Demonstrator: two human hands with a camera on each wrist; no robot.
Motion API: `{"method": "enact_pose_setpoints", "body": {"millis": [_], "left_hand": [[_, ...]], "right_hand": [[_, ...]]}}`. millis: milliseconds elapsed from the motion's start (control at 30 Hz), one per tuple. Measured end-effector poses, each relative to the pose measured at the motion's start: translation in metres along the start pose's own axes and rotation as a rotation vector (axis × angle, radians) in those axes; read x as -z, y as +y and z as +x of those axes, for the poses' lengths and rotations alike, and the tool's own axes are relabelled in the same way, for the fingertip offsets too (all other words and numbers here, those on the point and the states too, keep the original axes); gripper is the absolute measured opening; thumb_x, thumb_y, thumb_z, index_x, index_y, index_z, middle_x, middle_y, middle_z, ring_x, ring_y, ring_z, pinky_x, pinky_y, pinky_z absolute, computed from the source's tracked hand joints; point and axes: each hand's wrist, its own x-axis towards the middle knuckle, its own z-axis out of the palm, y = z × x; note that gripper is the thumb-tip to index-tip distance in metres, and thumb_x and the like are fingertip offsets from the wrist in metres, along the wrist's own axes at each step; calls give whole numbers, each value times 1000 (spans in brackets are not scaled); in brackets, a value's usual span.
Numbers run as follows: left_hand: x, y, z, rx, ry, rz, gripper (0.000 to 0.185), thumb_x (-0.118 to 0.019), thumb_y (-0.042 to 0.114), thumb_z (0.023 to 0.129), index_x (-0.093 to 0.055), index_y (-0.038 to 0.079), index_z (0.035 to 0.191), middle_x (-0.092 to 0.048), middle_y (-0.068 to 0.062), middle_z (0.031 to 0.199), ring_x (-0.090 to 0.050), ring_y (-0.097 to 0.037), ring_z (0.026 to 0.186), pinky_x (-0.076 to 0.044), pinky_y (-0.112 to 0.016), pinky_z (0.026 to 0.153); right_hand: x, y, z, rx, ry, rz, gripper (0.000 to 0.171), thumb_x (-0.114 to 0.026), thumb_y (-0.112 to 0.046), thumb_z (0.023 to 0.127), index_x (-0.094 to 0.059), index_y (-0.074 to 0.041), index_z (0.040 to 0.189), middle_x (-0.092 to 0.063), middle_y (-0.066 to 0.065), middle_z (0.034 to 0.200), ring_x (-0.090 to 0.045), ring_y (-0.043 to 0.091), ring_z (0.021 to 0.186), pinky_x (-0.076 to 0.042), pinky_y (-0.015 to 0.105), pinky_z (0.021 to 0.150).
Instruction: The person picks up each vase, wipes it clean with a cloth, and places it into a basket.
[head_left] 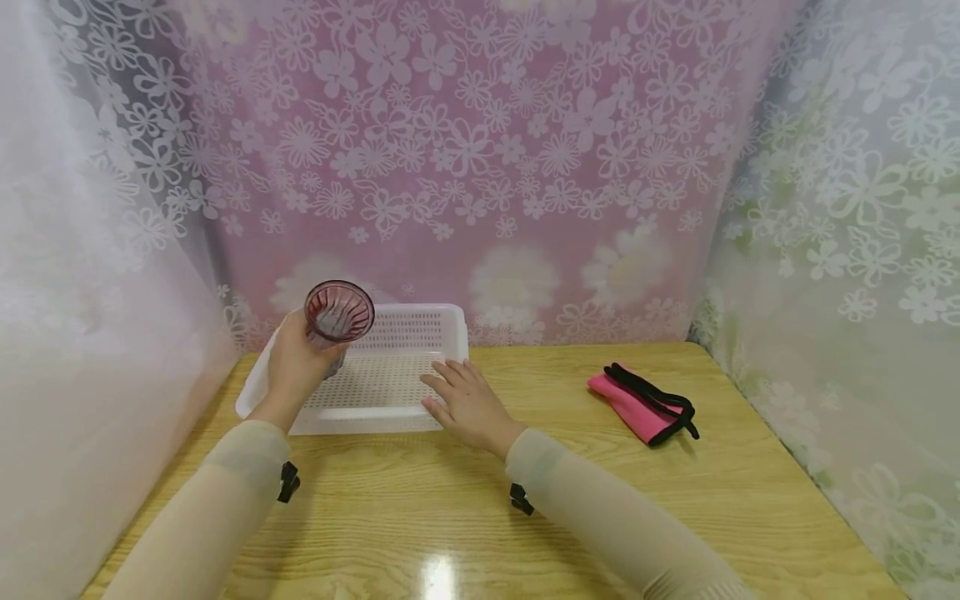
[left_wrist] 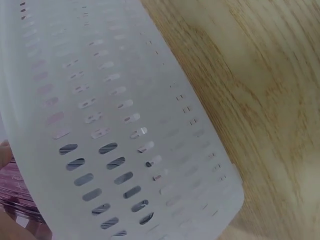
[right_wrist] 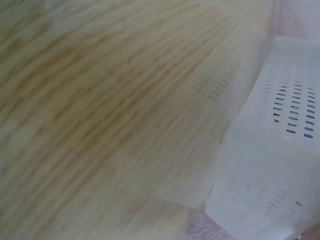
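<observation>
The left hand (head_left: 296,367) is at the left middle of the head view and its fingers are curled around the lower part of a ribbed pink glass cup (head_left: 338,314), which stands upright with the mouth open to the top, above the left end of a white perforated plastic basket (head_left: 420,329). In the left wrist view only a small part of the cup (left_wrist: 15,192) shows at the lower left edge, behind the slotted wall of the basket (left_wrist: 115,120). The right hand (head_left: 467,406) lies flat with straight fingers, apart from the left one, on the right front corner of the basket, at the centre of the frame; it holds nothing. The cup looks rigid, smooth and probably breakable, so I judge it is safest to grip it around the ribbed wall, where the ribs give some friction. The basket looks light and a little flexible. It rests on a wooden surface (head_left: 600,508). Well apart, at the right of the frame, lies a pink and black cloth item (head_left: 642,404). Floral curtains (head_left: 487,150) hang behind and on the sides.
</observation>
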Motion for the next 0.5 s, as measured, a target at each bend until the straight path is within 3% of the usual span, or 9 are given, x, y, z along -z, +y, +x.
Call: {"method": "enact_pose_setpoints", "body": {"millis": [500], "left_hand": [[-12,7,3,-131,-164,229,76,-83,18,84,-44,4,147,-47,-23,142,-43,-46,130,-39,-63,102]], "right_hand": [[-5,1,1,23,54,-29,60,-21,-52,108,-46,-18,151,-38,10,157,-30,32,146,-15,51,121]]}}
